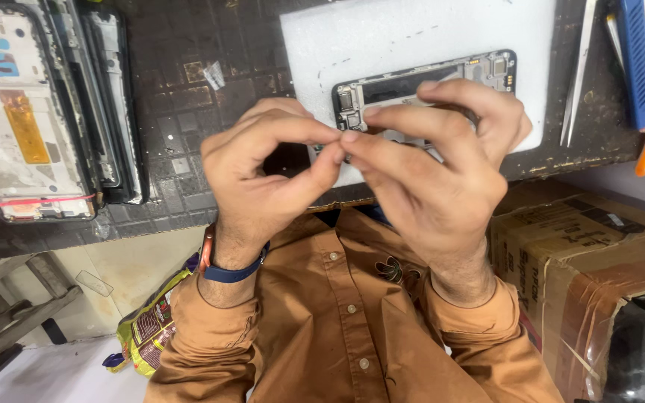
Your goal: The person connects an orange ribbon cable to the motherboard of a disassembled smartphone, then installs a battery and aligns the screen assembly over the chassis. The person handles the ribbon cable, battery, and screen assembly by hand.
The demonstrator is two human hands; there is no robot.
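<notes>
Left hand (266,168), right hand (434,160) fingertips pinched together, perhaps holding tiny part; brown carton (584,254) beside.

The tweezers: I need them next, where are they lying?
In the head view the tweezers lie at the upper right on the dark work mat, between the white foam pad and the blue tool.

Brightness: even and fairly bright, soft indoor light from above.
Glare: the white foam pad (412,37) is nearly washed out; the metal tweezers (578,75) carry a pale sheen.
Shadows: soft and short, darkest under the left hand (263,168) and right hand (431,168) on the dark worktop (181,112).
Focus: both hands and the shirt (337,321) look sharp; the fingertips are slightly soft.
Edges: the cardboard box (584,254) and the corners are dimmer and a little stretched.
</notes>
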